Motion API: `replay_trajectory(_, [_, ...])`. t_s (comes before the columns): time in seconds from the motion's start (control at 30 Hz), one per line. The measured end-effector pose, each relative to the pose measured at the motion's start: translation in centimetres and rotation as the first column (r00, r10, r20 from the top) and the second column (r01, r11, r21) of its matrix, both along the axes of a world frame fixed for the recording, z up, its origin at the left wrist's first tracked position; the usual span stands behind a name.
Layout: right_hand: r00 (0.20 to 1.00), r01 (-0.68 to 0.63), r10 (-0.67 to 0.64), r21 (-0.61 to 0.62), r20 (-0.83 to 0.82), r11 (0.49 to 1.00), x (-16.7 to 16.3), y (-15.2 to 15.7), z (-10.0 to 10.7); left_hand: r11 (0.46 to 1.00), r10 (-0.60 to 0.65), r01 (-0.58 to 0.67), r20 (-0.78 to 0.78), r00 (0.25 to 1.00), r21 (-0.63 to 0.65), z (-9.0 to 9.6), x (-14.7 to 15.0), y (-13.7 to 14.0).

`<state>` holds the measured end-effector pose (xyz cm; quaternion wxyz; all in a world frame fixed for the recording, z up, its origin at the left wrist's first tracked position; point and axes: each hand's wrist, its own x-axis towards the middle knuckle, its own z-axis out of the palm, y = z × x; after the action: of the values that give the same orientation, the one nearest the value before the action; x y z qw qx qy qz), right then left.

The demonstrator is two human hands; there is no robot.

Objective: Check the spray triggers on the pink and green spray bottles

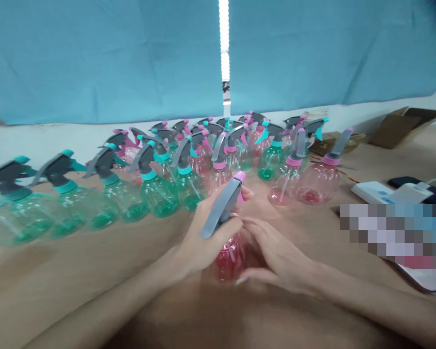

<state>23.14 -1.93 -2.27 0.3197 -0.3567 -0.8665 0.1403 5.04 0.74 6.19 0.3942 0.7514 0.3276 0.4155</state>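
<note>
A pink see-through spray bottle (229, 257) stands on the brown table (94, 271) right in front of me. Its grey trigger head (221, 207) with a pink nozzle points up and away. My left hand (203, 232) is wrapped around the head and neck of the bottle. My right hand (272, 254) grips the bottle's round body from the right side, fingers curled on it.
Behind stands a crowd of several spray bottles, green ones (156, 191) to the left and pink ones (318, 179) to the right. A white box (376, 191), a dark phone (409, 182) and papers lie at right. A cardboard box (399, 126) sits far right. Blue curtains (105, 58) hang behind.
</note>
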Motion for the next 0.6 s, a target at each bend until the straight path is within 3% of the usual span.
replay_trajectory(0.2, [0.988, 0.117, -0.106, -0.096, 0.115, 0.989, 3.0, 2.0, -2.0, 0.999, -0.038, 0.038, 0.008, 0.999, -0.011, 0.3, -0.4, 0.3])
replay_trajectory(0.6, [0.989, 0.106, -0.085, -0.177, 0.125, 0.978, 3.4, 1.8, -1.2, 0.996, -0.048, 0.049, 0.025, 0.999, -0.080, 0.2, -0.8, 0.4])
